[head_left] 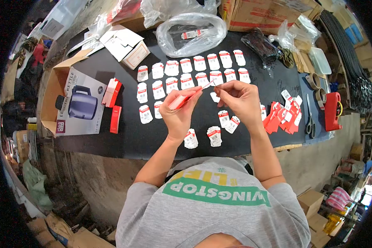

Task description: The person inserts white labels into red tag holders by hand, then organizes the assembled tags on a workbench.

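My left hand (pixel 180 113) is closed around a small stack of red-and-white cards (pixel 180 101), held above the table. A thin white-and-red piece (pixel 208 85) sticks out from the stack toward my right hand (pixel 239 101). The fingertips of my right hand are pinched together just beside that piece; what lies between them is too small to make out. Under and around both hands, white tags with red tops and barcodes (pixel 200 63) lie in rows on the black table. Closer to me are two small piles of tags (pixel 214 136).
Loose red cards (pixel 283 117) are heaped at right, beside scissors (pixel 310 120) and a red tape dispenser (pixel 332 111). At left stand a kettle box (pixel 79 102) and red card stacks (pixel 111 93). A clear plastic bag (pixel 191 35) and a cardboard box (pixel 262 16) sit at the back.
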`<state>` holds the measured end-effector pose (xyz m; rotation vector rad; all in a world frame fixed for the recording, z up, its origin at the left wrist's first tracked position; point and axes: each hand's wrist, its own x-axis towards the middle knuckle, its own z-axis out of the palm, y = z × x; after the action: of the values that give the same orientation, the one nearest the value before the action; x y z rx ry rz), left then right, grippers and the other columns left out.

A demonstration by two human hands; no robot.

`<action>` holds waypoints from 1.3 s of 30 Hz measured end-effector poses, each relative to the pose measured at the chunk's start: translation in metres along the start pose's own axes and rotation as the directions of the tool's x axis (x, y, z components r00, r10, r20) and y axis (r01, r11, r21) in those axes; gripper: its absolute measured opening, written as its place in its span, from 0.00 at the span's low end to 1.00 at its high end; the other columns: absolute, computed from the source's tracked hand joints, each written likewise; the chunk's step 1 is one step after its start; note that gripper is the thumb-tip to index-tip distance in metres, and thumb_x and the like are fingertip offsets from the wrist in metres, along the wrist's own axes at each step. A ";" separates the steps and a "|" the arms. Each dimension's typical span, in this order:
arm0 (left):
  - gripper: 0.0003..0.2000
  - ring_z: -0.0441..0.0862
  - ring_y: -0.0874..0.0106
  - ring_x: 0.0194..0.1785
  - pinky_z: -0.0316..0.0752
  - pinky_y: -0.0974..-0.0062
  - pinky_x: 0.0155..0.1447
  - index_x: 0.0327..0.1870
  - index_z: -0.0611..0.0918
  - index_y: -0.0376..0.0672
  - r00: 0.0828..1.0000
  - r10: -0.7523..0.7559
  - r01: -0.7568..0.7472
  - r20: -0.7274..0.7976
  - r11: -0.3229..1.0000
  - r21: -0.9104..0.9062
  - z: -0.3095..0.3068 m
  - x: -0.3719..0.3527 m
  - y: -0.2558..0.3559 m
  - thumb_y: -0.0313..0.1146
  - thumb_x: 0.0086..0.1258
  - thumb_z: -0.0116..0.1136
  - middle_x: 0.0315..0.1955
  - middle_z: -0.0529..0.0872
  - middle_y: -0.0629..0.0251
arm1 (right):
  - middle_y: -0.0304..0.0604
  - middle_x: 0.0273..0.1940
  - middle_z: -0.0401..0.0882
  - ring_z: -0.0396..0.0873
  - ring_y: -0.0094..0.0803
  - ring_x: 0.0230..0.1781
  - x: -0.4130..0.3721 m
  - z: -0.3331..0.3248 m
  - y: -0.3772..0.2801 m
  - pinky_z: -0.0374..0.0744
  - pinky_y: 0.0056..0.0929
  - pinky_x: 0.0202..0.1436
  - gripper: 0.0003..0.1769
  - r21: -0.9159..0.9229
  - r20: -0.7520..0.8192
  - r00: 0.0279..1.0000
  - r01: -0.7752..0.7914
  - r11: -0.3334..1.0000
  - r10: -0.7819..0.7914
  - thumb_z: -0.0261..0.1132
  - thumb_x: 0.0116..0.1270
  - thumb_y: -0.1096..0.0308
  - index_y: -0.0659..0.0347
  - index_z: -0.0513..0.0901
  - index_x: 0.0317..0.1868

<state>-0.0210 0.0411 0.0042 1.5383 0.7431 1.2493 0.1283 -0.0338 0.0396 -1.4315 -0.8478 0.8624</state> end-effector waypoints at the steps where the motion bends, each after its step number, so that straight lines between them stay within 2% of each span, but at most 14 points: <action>1: 0.05 0.83 0.78 0.36 0.79 0.81 0.41 0.31 0.81 0.35 0.999 0.050 -0.051 -0.016 0.998 -0.035 0.001 0.000 -0.002 0.19 0.58 0.67 0.35 0.87 0.59 | 0.39 0.27 0.84 0.80 0.20 0.24 -0.001 0.000 -0.001 0.78 0.17 0.27 0.05 -0.006 -0.007 1.000 -0.006 1.000 0.006 0.66 0.61 0.75 0.68 0.85 0.34; 5: 0.07 0.85 0.74 0.40 0.79 0.79 0.43 0.34 0.82 0.35 0.997 0.069 -0.066 0.045 0.996 -0.063 0.002 -0.002 0.001 0.14 0.56 0.63 0.37 0.88 0.59 | 0.41 0.29 0.84 0.81 0.21 0.26 -0.006 -0.005 -0.005 0.81 0.19 0.29 0.05 0.016 -0.031 1.000 0.007 1.000 -0.007 0.66 0.61 0.76 0.70 0.84 0.35; 7: 0.10 0.86 0.69 0.40 0.80 0.76 0.44 0.33 0.82 0.35 0.949 0.282 -0.296 0.139 0.951 0.086 0.006 0.000 -0.001 0.12 0.52 0.61 0.38 0.88 0.55 | 0.44 0.32 0.83 0.82 0.24 0.29 -0.012 -0.010 -0.014 0.83 0.22 0.33 0.10 0.200 -0.055 0.997 0.063 0.978 -0.053 0.65 0.61 0.78 0.71 0.80 0.43; 11: 0.11 0.87 0.62 0.42 0.81 0.74 0.46 0.33 0.82 0.35 0.881 0.413 -0.429 0.231 0.903 0.020 0.024 0.008 0.004 0.12 0.49 0.60 0.37 0.88 0.54 | 0.46 0.36 0.82 0.84 0.30 0.35 -0.021 -0.041 -0.018 0.83 0.26 0.41 0.21 0.377 0.062 0.990 0.094 0.921 -0.126 0.63 0.66 0.76 0.71 0.71 0.58; 12: 0.10 0.87 0.60 0.42 0.81 0.72 0.46 0.32 0.82 0.35 0.836 0.468 -0.492 0.287 0.870 0.014 0.030 0.012 0.009 0.15 0.48 0.64 0.37 0.87 0.54 | 0.45 0.36 0.82 0.84 0.30 0.35 -0.025 -0.051 -0.025 0.83 0.27 0.41 0.19 0.327 0.085 0.994 0.042 0.944 -0.074 0.63 0.68 0.68 0.71 0.75 0.54; 16: 0.09 0.87 0.62 0.41 0.81 0.72 0.45 0.31 0.83 0.37 0.683 0.616 -0.645 0.393 0.761 -0.071 0.070 0.017 0.018 0.23 0.48 0.68 0.37 0.88 0.58 | 0.45 0.32 0.84 0.83 0.28 0.29 -0.040 -0.090 -0.032 0.83 0.25 0.36 0.11 0.231 -0.056 0.998 0.008 0.973 0.005 0.62 0.68 0.69 0.71 0.83 0.40; 18: 0.07 0.87 0.68 0.38 0.80 0.76 0.41 0.32 0.82 0.37 0.771 0.476 -0.496 0.424 0.865 -0.068 0.092 0.004 0.020 0.23 0.52 0.67 0.34 0.88 0.59 | 0.41 0.28 0.82 0.79 0.22 0.24 -0.046 -0.116 -0.035 0.79 0.20 0.29 0.11 0.118 -0.147 0.988 -0.024 0.993 0.042 0.62 0.68 0.68 0.69 0.84 0.38; 20: 0.05 0.85 0.77 0.32 0.77 0.80 0.35 0.32 0.82 0.35 0.876 0.108 -0.091 0.470 0.994 -0.060 0.120 -0.018 0.023 0.22 0.56 0.65 0.30 0.88 0.62 | 0.36 0.23 0.77 0.73 0.17 0.20 -0.049 -0.144 -0.030 0.69 0.14 0.25 0.11 -0.015 -0.270 0.962 0.024 1.000 -0.027 0.61 0.69 0.66 0.67 0.81 0.37; 22: 0.06 0.79 0.83 0.26 0.73 0.81 0.30 0.30 0.81 0.35 0.771 -0.264 0.317 0.579 0.948 0.010 0.143 -0.037 0.011 0.23 0.55 0.67 0.23 0.84 0.68 | 0.37 0.24 0.78 0.73 0.17 0.21 -0.044 -0.172 -0.017 0.70 0.15 0.25 0.11 -0.059 -0.407 0.912 0.029 0.998 -0.051 0.60 0.70 0.65 0.66 0.80 0.37; 27: 0.12 0.83 0.77 0.34 0.78 0.76 0.39 0.39 0.82 0.37 0.509 -0.517 0.689 0.689 0.724 0.034 0.178 -0.093 -0.030 0.25 0.53 0.70 0.32 0.87 0.66 | 0.42 0.26 0.82 0.76 0.20 0.21 -0.035 -0.237 0.039 0.72 0.18 0.24 0.11 -0.149 -0.413 0.901 -0.209 0.967 0.131 0.61 0.68 0.66 0.67 0.81 0.35; 32: 0.14 0.84 0.74 0.37 0.78 0.76 0.42 0.40 0.81 0.37 0.491 -0.585 0.714 0.645 0.695 0.086 0.175 -0.101 -0.032 0.26 0.53 0.71 0.36 0.86 0.62 | 0.46 0.23 0.82 0.78 0.24 0.16 -0.019 -0.254 0.081 0.72 0.23 0.18 0.12 -0.359 -0.478 0.868 -0.332 0.872 0.134 0.61 0.65 0.68 0.72 0.82 0.36; 35: 0.12 0.85 0.68 0.43 0.80 0.70 0.49 0.48 0.79 0.33 0.363 -0.596 0.878 0.716 0.476 -0.049 0.155 -0.093 -0.027 0.25 0.64 0.61 0.40 0.86 0.58 | 0.47 0.26 0.81 0.79 0.28 0.21 -0.013 -0.249 0.078 0.74 0.27 0.24 0.10 -0.403 -0.508 0.847 -0.393 0.826 0.155 0.62 0.63 0.69 0.69 0.83 0.37; 37: 0.12 0.85 0.67 0.43 0.80 0.70 0.49 0.48 0.78 0.32 0.336 -0.607 0.919 0.720 0.380 -0.109 0.135 -0.085 -0.017 0.24 0.65 0.60 0.40 0.86 0.56 | 0.48 0.30 0.80 0.80 0.34 0.29 -0.009 -0.239 0.081 0.76 0.32 0.33 0.09 -0.916 -0.371 0.796 -0.228 0.331 -0.479 0.67 0.58 0.68 0.66 0.84 0.36; 39: 0.14 0.85 0.63 0.47 0.80 0.68 0.51 0.52 0.76 0.31 0.300 -0.602 0.946 0.740 0.285 -0.152 0.112 -0.075 -0.012 0.24 0.66 0.58 0.43 0.85 0.52 | 0.49 0.32 0.80 0.79 0.36 0.32 0.000 -0.212 0.075 0.75 0.33 0.36 0.10 -0.908 -0.313 0.789 -0.087 0.410 -0.528 0.68 0.56 0.68 0.65 0.84 0.36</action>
<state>0.0658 -0.0565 -0.0319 0.6525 0.5398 0.0849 0.3167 -0.1337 -0.0307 -2.2612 -1.0462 -0.4323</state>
